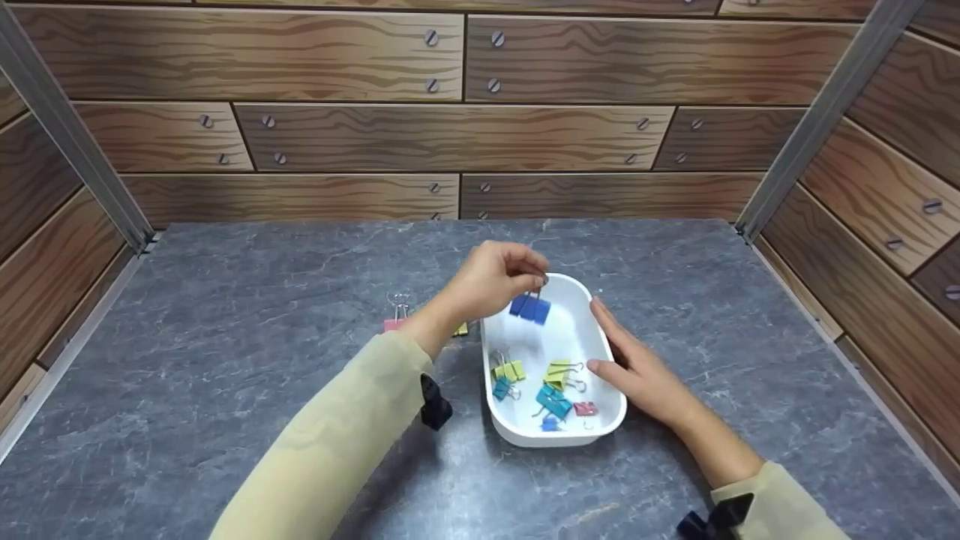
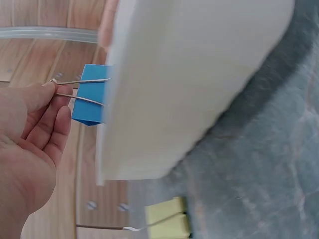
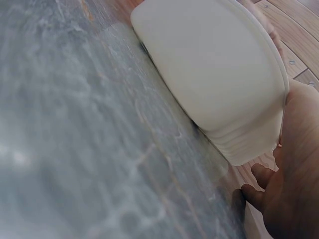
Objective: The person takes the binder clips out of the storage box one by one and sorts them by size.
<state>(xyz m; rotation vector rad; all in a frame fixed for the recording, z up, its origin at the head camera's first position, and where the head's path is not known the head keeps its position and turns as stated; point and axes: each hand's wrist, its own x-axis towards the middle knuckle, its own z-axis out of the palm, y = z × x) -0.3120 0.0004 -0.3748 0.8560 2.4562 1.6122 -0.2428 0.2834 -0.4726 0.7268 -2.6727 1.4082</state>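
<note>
A blue binder clip (image 1: 530,309) hangs by its wire handles from my left hand (image 1: 495,279), pinched between thumb and fingers, over the far end of a white plastic box (image 1: 551,442). In the left wrist view the fingertips hold the handle ends, and the box wall hides part of the clip (image 2: 90,94). My right hand (image 1: 645,381) holds the box's right side, thumb over the rim and fingers along the outer wall. Inside the box's near half lie yellow clips (image 1: 556,373), teal clips (image 1: 553,402), a small pink clip (image 1: 585,409) and a small blue clip (image 1: 550,424).
Left of the box, a pink binder clip (image 1: 395,325) and a yellow binder clip (image 2: 167,219) rest on the grey marbled table (image 1: 225,360), partly hidden by my left forearm in the head view. Wood-patterned panels (image 1: 360,135) stand at the back and sides.
</note>
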